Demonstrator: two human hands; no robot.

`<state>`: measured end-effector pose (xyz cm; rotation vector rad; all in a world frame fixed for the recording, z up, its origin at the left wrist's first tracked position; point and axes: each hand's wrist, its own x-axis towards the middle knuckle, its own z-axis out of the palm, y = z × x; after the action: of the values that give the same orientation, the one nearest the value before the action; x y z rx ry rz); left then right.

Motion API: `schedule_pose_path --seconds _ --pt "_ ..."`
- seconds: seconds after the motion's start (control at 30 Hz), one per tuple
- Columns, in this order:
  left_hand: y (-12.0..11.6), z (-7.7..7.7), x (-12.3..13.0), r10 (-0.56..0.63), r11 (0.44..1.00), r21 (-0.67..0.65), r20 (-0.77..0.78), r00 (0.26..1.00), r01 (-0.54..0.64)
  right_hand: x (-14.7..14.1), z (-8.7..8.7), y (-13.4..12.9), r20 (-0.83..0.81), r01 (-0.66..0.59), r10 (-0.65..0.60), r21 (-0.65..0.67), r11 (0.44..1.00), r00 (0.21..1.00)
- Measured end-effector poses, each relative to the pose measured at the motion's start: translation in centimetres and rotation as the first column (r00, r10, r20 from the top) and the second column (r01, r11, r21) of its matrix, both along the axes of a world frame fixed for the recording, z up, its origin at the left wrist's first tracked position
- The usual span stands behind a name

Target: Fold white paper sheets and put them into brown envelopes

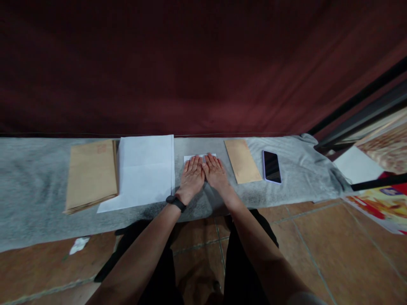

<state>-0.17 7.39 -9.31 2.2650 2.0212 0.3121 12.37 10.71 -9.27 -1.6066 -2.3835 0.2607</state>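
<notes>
Both hands lie flat, side by side, on a small folded white paper (188,157) in the middle of the grey cloth. My left hand (192,176) has its fingers stretched out, pressing the paper's left part; a dark watch sits on that wrist. My right hand (216,173) rests palm down on the right part, its thumb near the left one. Most of the paper is hidden under the hands. Close to my right hand lies a single brown envelope (243,162). Left of my hands is a stack of large white sheets (146,169).
A pile of brown envelopes (92,171) overlaps the white sheets at left. A phone (271,166) lies face up at right. The grey cloth (34,190) covers a long narrow surface against a dark red curtain (178,72). Printed cardboard (381,205) is at far right.
</notes>
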Motion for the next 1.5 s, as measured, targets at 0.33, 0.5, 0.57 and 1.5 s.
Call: schedule_pose_path --seconds 0.33,0.5,0.57,1.5 --pt "0.2 -0.3 -1.2 0.106 0.994 0.027 0.009 0.994 -0.107 1.0 -1.3 0.2 0.015 0.079 -0.08 0.089 0.993 0.997" --pt "0.2 -0.7 -1.3 0.151 0.988 0.042 0.027 0.988 -0.152 1.6 -1.6 0.1 0.017 0.09 -0.093 0.13 0.987 0.996" --pt "0.2 -0.8 -1.3 0.17 0.984 0.054 0.031 0.985 -0.172 1.7 -1.6 0.0 0.028 0.098 -0.102 0.127 0.987 0.994" --pt "-1.0 0.1 0.3 0.048 0.999 0.001 -0.078 0.996 -0.048 2.8 -0.7 -1.0 -0.011 0.141 -0.141 0.06 0.988 0.99"
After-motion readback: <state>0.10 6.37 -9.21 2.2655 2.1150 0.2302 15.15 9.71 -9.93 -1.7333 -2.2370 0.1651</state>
